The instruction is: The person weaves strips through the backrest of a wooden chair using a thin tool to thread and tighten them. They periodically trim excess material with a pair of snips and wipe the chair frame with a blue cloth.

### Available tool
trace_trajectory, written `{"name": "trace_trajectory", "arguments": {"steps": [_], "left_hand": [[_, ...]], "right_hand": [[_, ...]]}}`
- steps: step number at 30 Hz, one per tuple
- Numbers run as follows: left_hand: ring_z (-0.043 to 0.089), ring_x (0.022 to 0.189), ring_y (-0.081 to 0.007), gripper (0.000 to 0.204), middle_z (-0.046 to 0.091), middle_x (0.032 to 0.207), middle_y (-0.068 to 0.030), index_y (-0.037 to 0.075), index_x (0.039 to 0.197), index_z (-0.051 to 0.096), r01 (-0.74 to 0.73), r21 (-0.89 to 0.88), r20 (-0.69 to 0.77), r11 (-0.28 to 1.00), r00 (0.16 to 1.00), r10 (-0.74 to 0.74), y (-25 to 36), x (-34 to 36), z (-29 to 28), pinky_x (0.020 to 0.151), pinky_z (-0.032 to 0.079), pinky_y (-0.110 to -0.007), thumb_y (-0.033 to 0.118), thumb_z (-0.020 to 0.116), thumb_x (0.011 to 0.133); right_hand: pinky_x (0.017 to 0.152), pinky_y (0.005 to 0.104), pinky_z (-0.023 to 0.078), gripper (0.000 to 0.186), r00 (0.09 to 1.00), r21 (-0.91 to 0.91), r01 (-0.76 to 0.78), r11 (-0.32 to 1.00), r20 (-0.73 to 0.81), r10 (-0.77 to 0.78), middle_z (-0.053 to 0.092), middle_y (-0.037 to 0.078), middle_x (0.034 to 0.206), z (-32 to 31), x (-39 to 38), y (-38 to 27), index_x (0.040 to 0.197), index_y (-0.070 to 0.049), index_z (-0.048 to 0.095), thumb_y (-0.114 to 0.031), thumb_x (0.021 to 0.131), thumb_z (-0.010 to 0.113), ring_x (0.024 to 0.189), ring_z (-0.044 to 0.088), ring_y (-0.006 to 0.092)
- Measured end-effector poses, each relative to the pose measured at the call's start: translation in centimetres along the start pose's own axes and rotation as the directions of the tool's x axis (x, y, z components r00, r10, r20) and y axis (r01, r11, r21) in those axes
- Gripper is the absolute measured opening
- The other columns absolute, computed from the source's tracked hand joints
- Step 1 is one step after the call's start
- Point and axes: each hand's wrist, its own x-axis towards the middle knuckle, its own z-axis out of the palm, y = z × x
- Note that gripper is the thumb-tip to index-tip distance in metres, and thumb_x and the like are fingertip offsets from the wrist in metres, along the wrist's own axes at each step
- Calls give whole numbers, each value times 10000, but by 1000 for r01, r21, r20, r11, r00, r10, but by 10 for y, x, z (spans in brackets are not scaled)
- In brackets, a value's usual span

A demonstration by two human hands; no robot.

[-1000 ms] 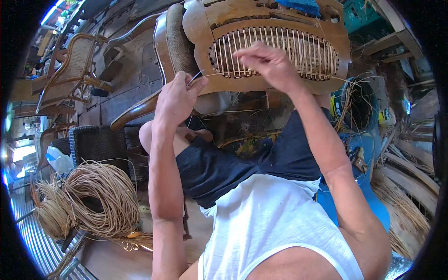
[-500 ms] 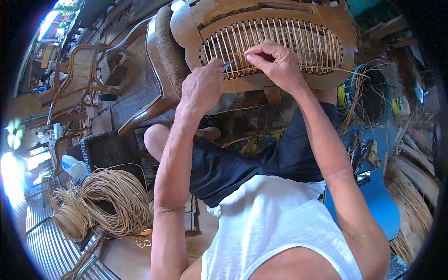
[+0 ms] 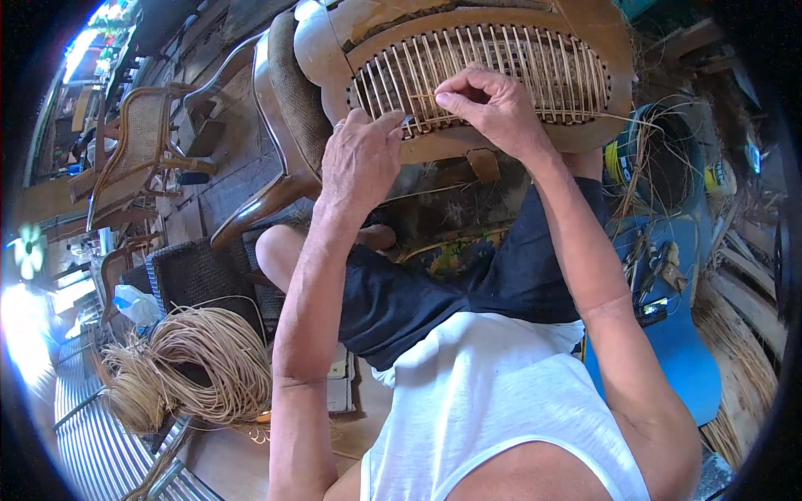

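A wooden chair frame (image 3: 326, 50) has an oval panel strung with upright pale cane strands (image 3: 518, 75). My left hand (image 3: 359, 159), back upward, is closed at the panel's lower left rim, holding a small metal pointed tool, mostly hidden by the fingers. My right hand (image 3: 497, 117) is over the panel's middle, thumb and forefinger pinched on a thin cane strand (image 3: 424, 96) running crosswise over the upright ones. Loose strand ends trail off the panel's right side.
Coils of cane (image 3: 209, 359) lie at lower left beside a dark woven seat (image 3: 200, 284). Cane-backed chairs (image 3: 134, 146) stand left. A blue sheet (image 3: 693, 367) with tools, a dark bucket (image 3: 660, 175) with loose strands, and wooden slats (image 3: 743, 292) are at the right.
My left hand has moved right and onto the panel's lower rim, its tool now less visible. My right hand has shifted slightly, pinching at the strand. The view has shifted slightly.
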Motion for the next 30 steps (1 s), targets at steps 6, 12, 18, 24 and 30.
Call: {"name": "trace_trajectory", "arguments": {"steps": [6,12,18,24,30], "left_hand": [[653,981,-356,310,640,983,-180,151,1280,736,-92,50,-57,995,994,95,-2,2,0,885,507,-492,258,640,1005],[658,977,-356,302,651,962,-172,165,1272,739,-130,116,-32,985,990,134,-7,6,3,887,505,-492,245,653,994],[658,949,-353,286,635,954,-157,184,1249,748,-193,200,-51,961,977,207,-7,8,3,870,502,-493,201,642,983],[699,964,-371,192,677,968,-163,137,1095,769,-139,288,93,948,989,116,18,24,-7,848,532,-526,184,637,964],[740,948,-358,242,750,940,-216,65,1039,755,57,176,235,983,967,-98,5,49,-5,844,562,-509,270,662,949]], "right_hand": [[805,323,580,143,1000,-4,-23,1000,13,23,760,13,935,0,0,0,992,-119,802,-247,933,771,880,699,123],[815,317,579,140,999,-13,-45,999,21,45,764,15,942,-1,0,-5,985,-111,801,-236,932,766,887,699,127],[818,318,579,138,999,-11,-29,1000,20,29,763,22,941,-1,1,-3,987,-107,803,-226,929,763,884,701,130],[816,321,577,146,997,-33,-69,997,14,70,757,29,933,-2,3,-2,986,-99,800,-228,926,768,878,700,131],[773,327,568,135,997,-76,-51,996,51,55,746,42,915,-2,5,-9,968,-74,784,-193,907,780,846,694,132]]}}
